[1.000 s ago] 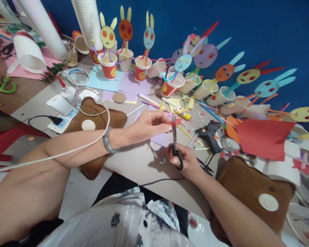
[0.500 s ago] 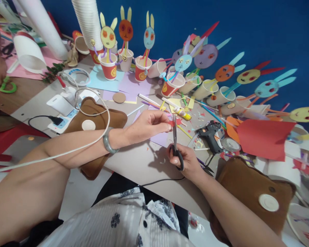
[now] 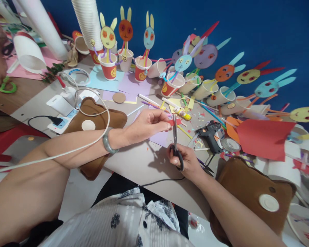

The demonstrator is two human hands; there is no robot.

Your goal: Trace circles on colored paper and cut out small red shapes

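Between thumb and forefinger, my left hand (image 3: 152,124) pinches a small piece of red paper (image 3: 171,122) over the table. My right hand (image 3: 186,160) has its fingers in the handles of black-handled scissors (image 3: 175,137). The blades point away from me and meet the red paper close to my left fingertips; they look nearly closed. A yellow glue tube (image 3: 182,114) lies just beyond the blades. To the right of the scissors rests a black glue gun (image 3: 211,136).
Rabbit-faced paper figures in cups, among them a red cup (image 3: 170,86), line the blue wall. Brown cushions lie left and right (image 3: 252,192). A white cable (image 3: 74,151) crosses above my left arm. Red paper (image 3: 265,137) lies right. Another person's head shows at far left.
At the far left, the other person's hand has gone from view and part of a head has come in. My hands and the scissors have barely moved.
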